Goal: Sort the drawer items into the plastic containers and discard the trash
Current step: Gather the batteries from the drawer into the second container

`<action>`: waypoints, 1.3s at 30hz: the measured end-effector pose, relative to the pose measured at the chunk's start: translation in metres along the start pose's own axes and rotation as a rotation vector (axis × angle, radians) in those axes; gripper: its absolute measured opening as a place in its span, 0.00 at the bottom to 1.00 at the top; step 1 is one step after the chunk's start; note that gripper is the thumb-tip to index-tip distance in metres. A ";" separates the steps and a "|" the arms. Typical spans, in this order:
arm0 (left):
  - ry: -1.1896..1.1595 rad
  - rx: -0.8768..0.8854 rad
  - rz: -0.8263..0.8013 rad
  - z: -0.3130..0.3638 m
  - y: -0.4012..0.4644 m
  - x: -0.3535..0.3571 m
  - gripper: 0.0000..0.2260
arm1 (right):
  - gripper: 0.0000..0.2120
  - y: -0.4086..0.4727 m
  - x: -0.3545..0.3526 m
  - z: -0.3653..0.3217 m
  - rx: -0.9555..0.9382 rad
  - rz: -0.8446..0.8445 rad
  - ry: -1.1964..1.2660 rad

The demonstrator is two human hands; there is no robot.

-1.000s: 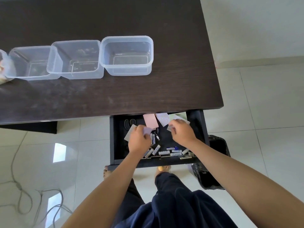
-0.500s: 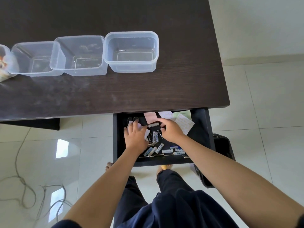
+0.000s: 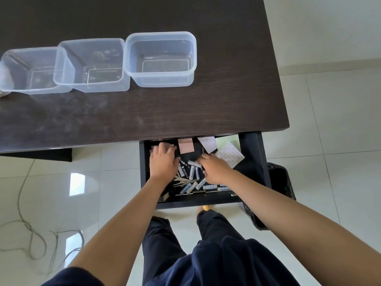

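The black drawer (image 3: 252,162) stands pulled out under the dark table (image 3: 185,112). Inside lie several white batteries (image 3: 192,173), a pink note (image 3: 186,145), patterned paper cards (image 3: 229,154) and a pale green sheet (image 3: 227,139). My left hand (image 3: 162,163) lies flat in the drawer's far left part, fingers spread over something white and blurred. My right hand (image 3: 214,168) is in the middle of the drawer, fingers curled down among the batteries; what they hold is hidden. Three clear plastic containers (image 3: 160,58) stand in a row on the table.
A black-bagged trash bin (image 3: 278,182) stands on the floor right of the drawer. Grey cable (image 3: 31,234) loops on the tiled floor at left. A partly seen object (image 3: 4,79) sits at the table's left edge. My legs are below the drawer.
My left hand has moved toward the drawer's far left corner. My right hand has left the paper cards and shifted left onto the batteries. The view moved closer.
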State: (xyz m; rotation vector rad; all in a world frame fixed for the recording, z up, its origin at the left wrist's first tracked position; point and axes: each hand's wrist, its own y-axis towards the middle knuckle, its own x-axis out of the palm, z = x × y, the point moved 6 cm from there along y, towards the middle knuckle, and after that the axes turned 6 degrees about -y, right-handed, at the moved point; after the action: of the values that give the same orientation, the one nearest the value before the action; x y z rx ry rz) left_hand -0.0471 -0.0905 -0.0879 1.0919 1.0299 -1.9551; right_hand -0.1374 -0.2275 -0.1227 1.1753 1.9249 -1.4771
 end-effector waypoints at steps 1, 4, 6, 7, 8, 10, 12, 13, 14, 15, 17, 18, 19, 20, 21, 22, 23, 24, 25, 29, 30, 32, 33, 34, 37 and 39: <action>-0.029 0.064 -0.030 0.004 -0.003 0.003 0.16 | 0.21 -0.002 0.000 0.003 0.009 -0.010 0.014; -0.027 0.104 -0.231 0.010 -0.016 0.021 0.15 | 0.15 -0.008 0.001 0.013 0.021 -0.028 0.004; 0.085 0.090 -0.344 0.009 -0.025 0.034 0.20 | 0.14 -0.014 0.003 0.017 0.035 -0.014 0.008; 0.127 0.088 -0.377 0.009 -0.028 0.038 0.22 | 0.16 -0.017 0.003 0.018 0.040 0.001 0.024; 0.148 0.087 -0.392 0.009 -0.030 0.041 0.24 | 0.17 -0.018 0.003 0.018 0.040 0.022 0.043; 0.170 0.102 -0.398 0.009 -0.031 0.042 0.24 | 0.18 -0.018 0.002 0.015 0.025 0.065 0.067; 0.221 0.162 -0.403 0.011 -0.030 0.042 0.20 | 0.19 -0.016 0.002 0.010 0.006 0.090 0.072; 0.243 0.196 -0.406 0.012 -0.030 0.042 0.18 | 0.19 -0.015 0.002 0.008 0.000 0.094 0.074; 0.256 0.230 -0.403 0.014 -0.030 0.042 0.17 | 0.20 -0.014 0.002 0.006 -0.003 0.094 0.076; 0.262 0.259 -0.400 0.015 -0.030 0.042 0.15 | 0.21 -0.013 0.002 0.004 -0.005 0.093 0.080; 0.258 0.294 -0.399 0.019 -0.031 0.042 0.13 | 0.20 -0.014 0.002 0.004 -0.001 0.097 0.093; 0.249 0.304 -0.405 0.020 -0.031 0.043 0.13 | 0.20 -0.015 0.001 0.005 0.006 0.107 0.102; 0.235 0.308 -0.414 0.020 -0.032 0.043 0.13 | 0.19 -0.016 0.000 0.006 0.016 0.119 0.113; 0.217 0.305 -0.422 0.020 -0.032 0.043 0.13 | 0.18 -0.017 -0.001 0.008 0.029 0.131 0.125; 0.194 0.301 -0.420 0.019 -0.033 0.042 0.13 | 0.17 -0.019 -0.002 0.011 0.044 0.140 0.140; 0.170 0.300 -0.410 0.018 -0.035 0.040 0.13 | 0.17 -0.020 -0.002 0.013 0.060 0.146 0.154; 0.151 0.302 -0.392 0.018 -0.036 0.037 0.13 | 0.17 -0.021 -0.003 0.015 0.075 0.151 0.163; 0.140 0.307 -0.366 0.017 -0.037 0.034 0.13 | 0.17 -0.021 -0.003 0.017 0.087 0.154 0.168; 0.136 0.311 -0.339 0.017 -0.038 0.032 0.14 | 0.18 -0.022 -0.003 0.018 0.094 0.156 0.171; 0.198 0.323 -0.263 0.016 -0.039 0.023 0.16 | 0.17 -0.020 -0.003 0.013 0.073 0.164 0.157; 0.240 0.318 -0.260 0.013 -0.038 0.021 0.17 | 0.17 -0.019 -0.003 0.011 0.060 0.171 0.148; 0.359 0.294 -0.272 0.007 -0.034 0.016 0.18 | 0.18 -0.016 -0.004 0.004 0.030 0.185 0.110; 0.422 0.284 -0.280 0.005 -0.031 0.015 0.17 | 0.19 -0.014 -0.004 0.001 0.011 0.181 0.077; 0.483 0.280 -0.287 0.004 -0.028 0.014 0.16 | 0.20 -0.013 -0.003 -0.004 -0.014 0.166 0.035; 0.640 0.281 -0.307 0.006 -0.020 0.014 0.14 | 0.31 -0.007 0.004 -0.017 -0.101 0.071 -0.125; 0.676 0.265 -0.296 0.009 -0.016 0.014 0.15 | 0.36 -0.004 0.011 -0.024 -0.156 0.009 -0.252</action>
State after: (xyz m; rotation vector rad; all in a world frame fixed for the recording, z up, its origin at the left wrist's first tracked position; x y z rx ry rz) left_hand -0.0692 -0.0932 -0.0924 1.9257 1.3601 -2.0305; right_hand -0.1428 -0.2017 -0.1207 0.8827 1.8227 -1.3696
